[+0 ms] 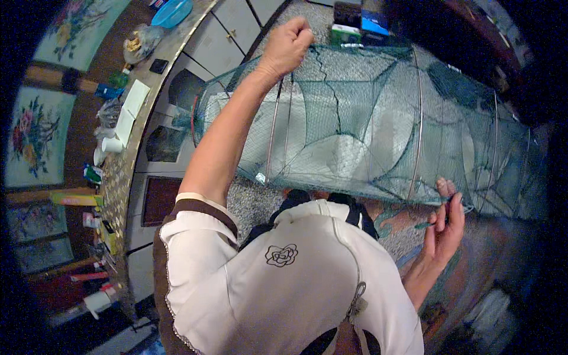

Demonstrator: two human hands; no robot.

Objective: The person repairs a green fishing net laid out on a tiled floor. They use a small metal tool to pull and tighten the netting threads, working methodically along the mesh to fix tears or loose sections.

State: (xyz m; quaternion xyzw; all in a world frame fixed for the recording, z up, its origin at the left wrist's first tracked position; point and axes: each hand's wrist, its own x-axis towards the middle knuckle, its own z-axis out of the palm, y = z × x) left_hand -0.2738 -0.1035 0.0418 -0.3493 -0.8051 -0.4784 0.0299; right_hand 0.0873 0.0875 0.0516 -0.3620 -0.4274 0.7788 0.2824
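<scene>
A long green mesh fish trap (393,127) with metal hoops stretches across in front of me. My left hand (288,46) is raised at its far edge, closed in a fist; what the fingers hold, if anything, is hidden. A dark wavy cord (332,89) runs over the mesh from beside that fist toward the middle. My right hand (445,228) is at the trap's near edge, fingers pinched together. A small dark green strip (423,225) sticks out from between them; its kind I cannot make out.
On the left, a long counter (139,127) carries a blue bowl (171,13), a bag of food (141,44), a black phone (158,65), paper (131,109) and a white cup (111,145). Several boxes (359,25) stand beyond the trap. Speckled floor (255,198) shows near my feet.
</scene>
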